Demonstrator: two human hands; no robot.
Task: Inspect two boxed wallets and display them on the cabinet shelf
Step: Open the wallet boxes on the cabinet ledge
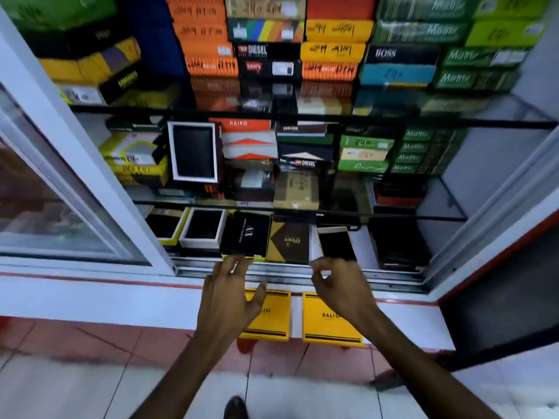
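Note:
Two yellow BALISI wallet boxes lie closed side by side on the white ledge in front of the cabinet: the left box (272, 319) and the right box (328, 323). My left hand (227, 294) hovers over the left box with fingers spread, holding nothing. My right hand (341, 285) hovers over the right box's far end, fingers loosely curled and apart, empty. Both hands reach toward the cabinet's sliding track (290, 275). On the bottom shelf just beyond sit an open white box with a dark wallet (204, 228), a black AX box (246, 234) and a tilted open box (335, 241).
The cabinet has glass shelves (302, 119) packed with stacked wallet boxes. A sliding glass door (60, 189) stands pushed to the left. The cabinet's right frame (496, 201) slants down on the right. Red and white floor tiles (90, 358) lie below the ledge.

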